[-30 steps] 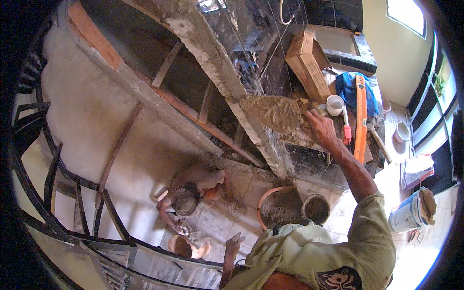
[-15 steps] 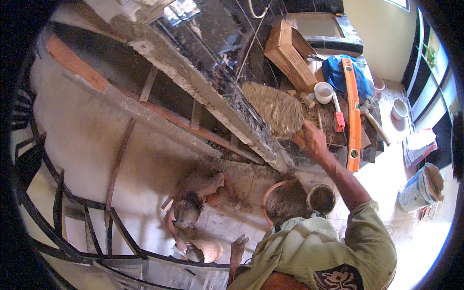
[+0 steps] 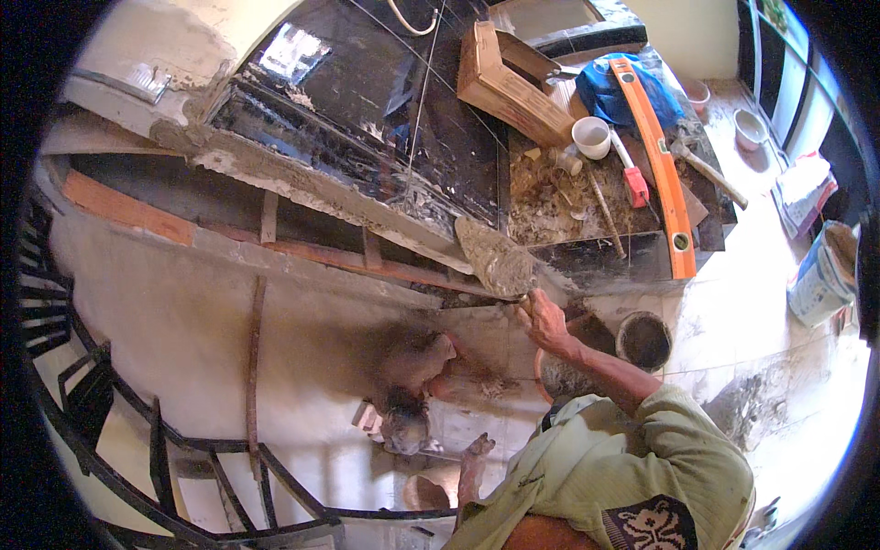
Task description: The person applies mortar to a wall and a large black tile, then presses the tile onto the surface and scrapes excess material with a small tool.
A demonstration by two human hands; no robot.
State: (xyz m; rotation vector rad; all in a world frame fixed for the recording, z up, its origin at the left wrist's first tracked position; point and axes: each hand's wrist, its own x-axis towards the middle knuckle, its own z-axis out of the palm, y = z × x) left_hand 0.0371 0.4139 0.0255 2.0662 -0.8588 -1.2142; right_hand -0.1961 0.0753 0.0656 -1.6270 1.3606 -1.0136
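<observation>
The mortar-coated trowel (image 3: 498,260) was over the ledge's (image 3: 339,203) rough edge, your right hand (image 3: 550,325) wrapped around its handle. Your left hand (image 3: 476,453) was loosely spread, near a crouching co-worker (image 3: 410,376). Farther out, a brush (image 3: 632,174) lay between a cup (image 3: 591,139) and an orange level (image 3: 654,151).

Glare bleaches the right-hand floor (image 3: 825,394), the shadowed, crouching person (image 3: 404,423) seems blurred, and fisheye distortion bends the edges.

Cardboard box (image 3: 521,99) on tiled counter (image 3: 458,151)
</observation>
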